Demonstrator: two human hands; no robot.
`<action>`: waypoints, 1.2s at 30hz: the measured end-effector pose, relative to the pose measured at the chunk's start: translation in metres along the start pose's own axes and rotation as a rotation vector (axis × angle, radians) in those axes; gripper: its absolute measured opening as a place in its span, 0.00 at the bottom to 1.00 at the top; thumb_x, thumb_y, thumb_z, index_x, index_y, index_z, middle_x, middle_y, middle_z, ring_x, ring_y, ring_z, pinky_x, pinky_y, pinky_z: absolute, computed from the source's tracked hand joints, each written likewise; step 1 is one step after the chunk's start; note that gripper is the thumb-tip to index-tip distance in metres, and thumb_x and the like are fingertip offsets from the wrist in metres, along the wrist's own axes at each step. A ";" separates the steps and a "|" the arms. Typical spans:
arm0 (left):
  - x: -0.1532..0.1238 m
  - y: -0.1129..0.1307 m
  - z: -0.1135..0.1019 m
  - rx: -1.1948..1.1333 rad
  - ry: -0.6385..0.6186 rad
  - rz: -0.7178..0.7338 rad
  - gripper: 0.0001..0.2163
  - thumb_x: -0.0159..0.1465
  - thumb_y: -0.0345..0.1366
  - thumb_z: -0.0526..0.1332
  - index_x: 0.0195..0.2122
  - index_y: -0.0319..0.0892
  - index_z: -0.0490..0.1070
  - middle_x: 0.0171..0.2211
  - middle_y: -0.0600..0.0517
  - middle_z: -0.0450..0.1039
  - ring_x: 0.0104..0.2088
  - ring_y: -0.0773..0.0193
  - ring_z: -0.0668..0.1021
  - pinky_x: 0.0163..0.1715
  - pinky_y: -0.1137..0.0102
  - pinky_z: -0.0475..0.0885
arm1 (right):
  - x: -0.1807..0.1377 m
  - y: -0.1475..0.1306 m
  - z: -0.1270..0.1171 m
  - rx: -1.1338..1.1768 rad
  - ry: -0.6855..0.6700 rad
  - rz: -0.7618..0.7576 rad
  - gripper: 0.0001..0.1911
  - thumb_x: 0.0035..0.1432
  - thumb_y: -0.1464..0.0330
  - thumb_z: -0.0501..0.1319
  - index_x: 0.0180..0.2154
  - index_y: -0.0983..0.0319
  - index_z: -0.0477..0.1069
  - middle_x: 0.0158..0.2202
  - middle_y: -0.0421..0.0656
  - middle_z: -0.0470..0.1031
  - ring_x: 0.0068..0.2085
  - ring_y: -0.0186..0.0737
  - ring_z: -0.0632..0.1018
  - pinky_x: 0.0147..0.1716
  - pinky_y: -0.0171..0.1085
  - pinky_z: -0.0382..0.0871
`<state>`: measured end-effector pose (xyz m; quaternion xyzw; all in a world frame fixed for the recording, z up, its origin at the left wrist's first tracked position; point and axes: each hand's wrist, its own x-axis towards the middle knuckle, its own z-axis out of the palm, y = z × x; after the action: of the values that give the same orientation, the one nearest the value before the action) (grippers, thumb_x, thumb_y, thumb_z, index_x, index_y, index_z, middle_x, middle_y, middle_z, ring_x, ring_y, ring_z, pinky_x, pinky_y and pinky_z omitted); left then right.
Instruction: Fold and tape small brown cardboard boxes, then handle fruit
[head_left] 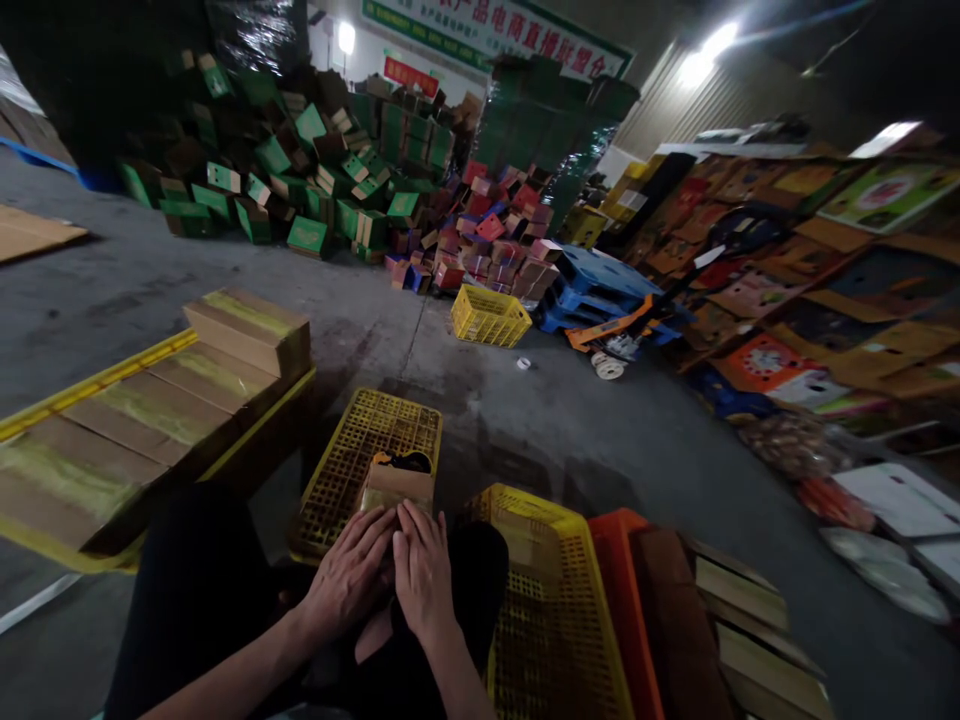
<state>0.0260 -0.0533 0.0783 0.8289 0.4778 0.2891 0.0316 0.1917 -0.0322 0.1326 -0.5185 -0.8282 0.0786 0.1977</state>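
Observation:
A small brown cardboard box (399, 482) with shiny tape on it rests on a yellow plastic crate (360, 425) with a grid surface, between my knees. My left hand (351, 562) lies on the near side of this box, its fingers stretched out and close together. Beside it my right hand (424, 562) also lies flat on the box, fingertips near the top edge. The two hands almost meet. Just behind the box is a black and orange object (405, 461), partly hidden, whose kind I cannot make out. The box's near face is covered by my hands.
Taped cardboard boxes (157, 405) fill a yellow crate at left. At right stand another yellow crate (559, 620), an orange crate (626, 600) and more taped boxes (757, 640). Farther off are a yellow crate (491, 318), blue pallets (600, 280), a pallet jack (611, 340) and heaped green boxes (307, 235).

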 end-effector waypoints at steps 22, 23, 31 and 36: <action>0.024 -0.017 -0.014 0.026 0.015 -0.065 0.25 0.72 0.45 0.55 0.68 0.45 0.59 0.63 0.46 0.68 0.63 0.53 0.69 0.67 0.54 0.57 | 0.014 0.073 0.008 0.591 0.078 0.428 0.28 0.70 0.53 0.51 0.62 0.61 0.69 0.62 0.50 0.71 0.61 0.48 0.74 0.58 0.49 0.70; 0.027 -0.016 -0.013 0.020 0.018 -0.071 0.25 0.71 0.45 0.55 0.68 0.45 0.60 0.63 0.46 0.68 0.63 0.53 0.69 0.67 0.53 0.57 | 0.013 0.075 0.011 0.636 0.092 0.457 0.27 0.68 0.53 0.54 0.61 0.60 0.70 0.61 0.50 0.72 0.60 0.49 0.75 0.56 0.49 0.72; 0.042 -0.016 -0.002 0.028 0.085 -0.069 0.23 0.71 0.38 0.54 0.67 0.43 0.61 0.64 0.45 0.67 0.65 0.53 0.67 0.69 0.51 0.51 | 0.049 0.065 0.036 0.707 0.124 0.351 0.33 0.62 0.56 0.62 0.66 0.56 0.61 0.65 0.47 0.68 0.62 0.46 0.73 0.56 0.47 0.71; 0.039 -0.014 0.004 0.036 0.088 -0.075 0.26 0.71 0.40 0.54 0.70 0.44 0.56 0.66 0.45 0.65 0.66 0.53 0.66 0.69 0.51 0.52 | 0.053 0.073 0.034 0.899 0.068 0.384 0.27 0.64 0.57 0.59 0.62 0.58 0.67 0.62 0.48 0.72 0.59 0.47 0.76 0.55 0.47 0.73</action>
<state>0.0316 -0.0135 0.0875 0.7974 0.5146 0.3150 0.0063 0.2177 0.0502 0.0899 -0.5275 -0.5947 0.4466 0.4108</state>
